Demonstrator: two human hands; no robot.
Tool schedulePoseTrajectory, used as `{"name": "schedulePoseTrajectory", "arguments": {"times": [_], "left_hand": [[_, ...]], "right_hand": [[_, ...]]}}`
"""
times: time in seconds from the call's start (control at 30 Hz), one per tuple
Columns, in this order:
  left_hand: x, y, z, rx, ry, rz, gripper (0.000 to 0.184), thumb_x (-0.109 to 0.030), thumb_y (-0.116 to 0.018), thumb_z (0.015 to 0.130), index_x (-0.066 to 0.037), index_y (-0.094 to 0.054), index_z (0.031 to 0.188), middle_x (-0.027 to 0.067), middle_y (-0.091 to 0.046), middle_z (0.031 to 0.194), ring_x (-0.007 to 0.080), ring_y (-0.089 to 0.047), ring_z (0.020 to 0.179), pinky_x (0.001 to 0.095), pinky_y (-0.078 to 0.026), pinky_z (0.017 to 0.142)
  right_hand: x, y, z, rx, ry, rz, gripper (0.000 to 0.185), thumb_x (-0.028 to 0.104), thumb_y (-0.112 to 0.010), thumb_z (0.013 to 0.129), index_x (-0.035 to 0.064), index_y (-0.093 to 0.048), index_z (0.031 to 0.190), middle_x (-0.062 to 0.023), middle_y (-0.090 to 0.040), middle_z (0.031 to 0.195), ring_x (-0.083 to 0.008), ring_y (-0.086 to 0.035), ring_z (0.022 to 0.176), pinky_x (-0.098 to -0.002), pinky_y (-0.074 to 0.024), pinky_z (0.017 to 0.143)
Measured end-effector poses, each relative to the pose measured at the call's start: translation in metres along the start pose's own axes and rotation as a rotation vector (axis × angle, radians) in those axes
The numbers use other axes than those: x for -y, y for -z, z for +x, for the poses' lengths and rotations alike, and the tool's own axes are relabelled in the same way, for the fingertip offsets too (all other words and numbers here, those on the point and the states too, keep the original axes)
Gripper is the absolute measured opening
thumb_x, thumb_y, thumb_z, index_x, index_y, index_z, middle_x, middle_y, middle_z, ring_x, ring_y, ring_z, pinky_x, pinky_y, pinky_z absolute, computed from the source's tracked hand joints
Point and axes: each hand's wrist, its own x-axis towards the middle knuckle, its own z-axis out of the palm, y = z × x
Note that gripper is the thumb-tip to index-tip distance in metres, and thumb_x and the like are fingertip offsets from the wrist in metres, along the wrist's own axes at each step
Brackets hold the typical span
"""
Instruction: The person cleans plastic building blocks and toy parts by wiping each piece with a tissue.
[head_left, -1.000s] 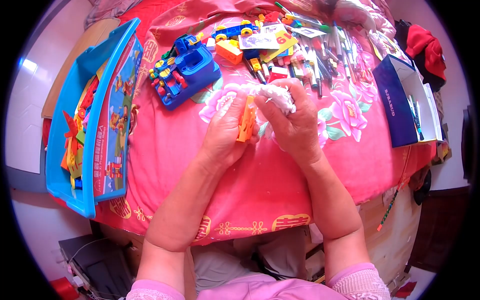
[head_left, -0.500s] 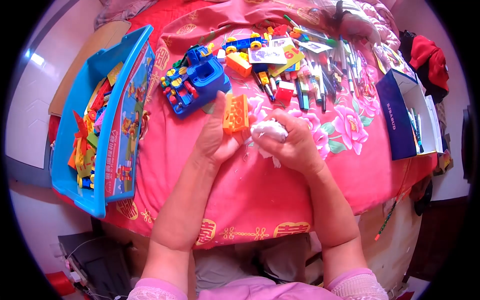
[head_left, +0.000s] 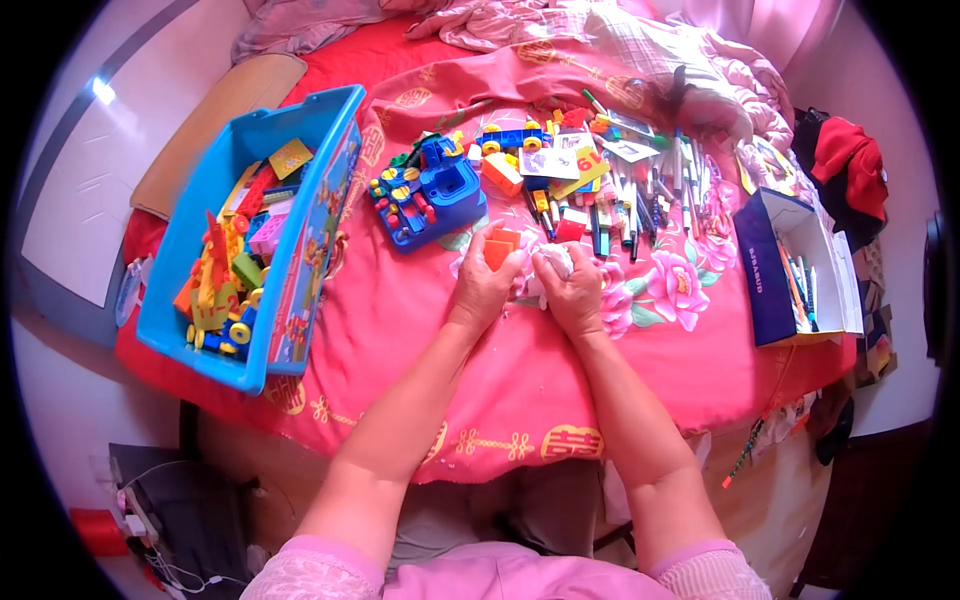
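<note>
Close together over the red flowered bedspread [head_left: 400, 345] are both hands. My left hand [head_left: 482, 285] is closed around an orange toy block [head_left: 500, 246], whose top shows above the fingers. In my right hand [head_left: 575, 295] a crumpled white tissue or cloth [head_left: 556, 262] is bunched, partly hidden by the fingers. Just beyond the left hand sits a blue toy block base [head_left: 450, 190] with small coloured pieces on it. Behind the right hand lie a red and white block [head_left: 571, 224] and many scattered marker pens [head_left: 640, 190].
A blue plastic bin [head_left: 262, 345] of mixed toy blocks stands at the left. To the right, a dark blue and white box [head_left: 762, 265] holds several pens. A blue wheeled toy piece [head_left: 513, 138] and printed cards [head_left: 548, 162] lie at the back.
The orange block has been turned; its studded side faced me before and now a smoother side shows. The camera view has shifted, so the bin and toys appear further right and lower.
</note>
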Motion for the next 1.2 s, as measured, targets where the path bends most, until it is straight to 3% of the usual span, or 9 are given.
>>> {"name": "schedulePoseTrajectory", "arguments": {"times": [0.2, 0.37, 0.43, 0.47, 0.53, 0.63, 0.7, 1.03, 1.2], "left_hand": [[-0.011, 0.005, -0.005, -0.081, -0.237, 0.359, 0.040, -0.007, -0.063, 0.076, -0.003, -0.047, 0.112, 0.0044, -0.057, 0.081, 0.0100, -0.056, 0.066, 0.0229, -0.048, 0.057], [-0.121, 0.029, -0.029, -0.116, -0.556, 0.572, 0.034, -0.012, -0.067, 0.074, -0.003, -0.049, 0.102, 0.0056, -0.058, 0.085, 0.0117, -0.057, 0.073, 0.0249, -0.049, 0.065], [-0.156, 0.063, -0.024, -0.207, -0.441, 0.558, 0.035, -0.014, -0.063, 0.080, -0.006, -0.047, 0.109, 0.0070, -0.056, 0.096, 0.0118, -0.056, 0.078, 0.0230, -0.049, 0.064], [-0.168, 0.085, -0.017, -0.339, -0.599, 0.782, 0.037, -0.016, -0.060, 0.082, -0.006, -0.044, 0.114, 0.0079, -0.055, 0.097, 0.0111, -0.056, 0.078, 0.0224, -0.049, 0.062], [-0.195, 0.128, -0.012, -0.444, -0.358, 0.764, 0.040, -0.020, -0.054, 0.085, -0.001, -0.041, 0.117, 0.0133, -0.053, 0.103, 0.0200, -0.054, 0.090, 0.0303, -0.047, 0.076], [-0.205, 0.219, 0.015, -0.543, -0.505, 1.081, 0.050, -0.024, -0.053, 0.085, 0.002, -0.036, 0.124, 0.0175, -0.051, 0.112, 0.0247, -0.054, 0.097, 0.0343, -0.042, 0.086], [-0.217, 0.232, 0.018, -0.567, -0.346, 1.077, 0.050, -0.024, -0.054, 0.084, 0.002, -0.037, 0.124, 0.0176, -0.051, 0.113, 0.0256, -0.053, 0.100, 0.0342, -0.041, 0.088], [-0.189, 0.102, 0.044, -0.466, -0.836, 0.965, 0.030, -0.017, -0.058, 0.082, -0.004, -0.056, 0.108, 0.0123, -0.056, 0.101, 0.0222, -0.054, 0.099, 0.0319, -0.042, 0.086], [-0.119, 0.067, 0.057, -0.255, -0.773, 0.984, 0.028, -0.016, -0.061, 0.078, -0.004, -0.057, 0.103, 0.0138, -0.055, 0.099, 0.0267, -0.054, 0.095, 0.0339, -0.043, 0.083]], "right_hand": [[0.015, 0.010, -0.007, 0.021, -0.105, -0.096, 0.027, 0.027, -0.066, 0.075, 0.0023, -0.057, 0.079, -0.0163, -0.062, 0.072, -0.0298, -0.062, 0.069, -0.0365, -0.0467, 0.058], [0.025, 0.023, -0.034, -0.001, -0.122, 0.041, 0.025, 0.024, -0.066, 0.075, 0.0012, -0.058, 0.081, -0.0142, -0.062, 0.073, -0.0251, -0.061, 0.068, -0.0329, -0.0455, 0.060], [0.028, 0.024, -0.040, -0.017, -0.139, 0.074, 0.025, 0.024, -0.066, 0.075, 0.0011, -0.059, 0.082, -0.0144, -0.062, 0.074, -0.0250, -0.060, 0.070, -0.0329, -0.0452, 0.062], [0.027, 0.022, -0.040, -0.029, -0.160, 0.095, 0.025, 0.024, -0.066, 0.075, 0.0011, -0.059, 0.082, -0.0146, -0.061, 0.075, -0.0252, -0.060, 0.071, -0.0331, -0.0451, 0.063], [0.015, 0.023, -0.041, -0.075, -0.080, 0.039, 0.026, 0.025, -0.065, 0.076, 0.0006, -0.060, 0.083, -0.0145, -0.061, 0.076, -0.0261, -0.060, 0.073, -0.0336, -0.0449, 0.064], [0.008, 0.018, -0.041, -0.048, -0.190, 0.229, 0.025, 0.026, -0.065, 0.076, 0.0028, -0.061, 0.086, -0.0128, -0.063, 0.078, -0.0240, -0.061, 0.072, -0.0322, -0.0465, 0.064], [0.013, 0.019, -0.041, -0.054, -0.193, 0.203, 0.025, 0.026, -0.064, 0.076, 0.0036, -0.061, 0.086, -0.0120, -0.064, 0.077, -0.0227, -0.062, 0.071, -0.0317, -0.0468, 0.063], [0.016, 0.021, -0.037, -0.013, -0.239, 0.212, 0.023, 0.023, -0.065, 0.077, 0.0015, -0.060, 0.084, -0.0117, -0.063, 0.075, -0.0196, -0.062, 0.068, -0.0299, -0.0466, 0.059], [0.013, 0.020, -0.036, -0.023, -0.228, 0.267, 0.022, 0.022, -0.066, 0.077, 0.0014, -0.058, 0.082, -0.0094, -0.063, 0.074, -0.0160, -0.061, 0.067, -0.0285, -0.0463, 0.058]]}}
